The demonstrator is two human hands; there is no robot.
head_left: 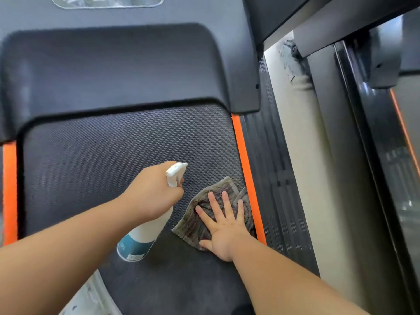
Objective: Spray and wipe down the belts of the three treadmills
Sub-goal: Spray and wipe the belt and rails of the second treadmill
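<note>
Head view: left hand (pixel 156 196) clenched round the spray bottle (pixel 145 237) above the belt (pixel 102 151), right hand (pixel 225 230) pressing the cloth (pixel 191 226) onto it, fingers (pixel 225 201) straight; this belt looks part-wiped, the other two I cannot judge.

two bare hands are in view: one left hand (pixel 154 194) and one right hand (pixel 223 230), the right showing four fingers and one thumb. there is one white plastic spray bottle with a teal label (pixel 143 235) and one crumpled grey-brown ribbed cloth (pixel 193 223). treadmills number two: one dark textured treadmill belt (pixel 102 155) with one dark moulded motor cover (pixel 113 64) bearing one oval logo plate (pixel 106 1), and one second dark treadmill (pixel 345 144) partly seen at the right. orange strips number three: a left orange strip (pixel 9 189), a right orange strip (pixel 244 169), and one thinner orange strip (pixel 403 123) on the second machine.
</note>
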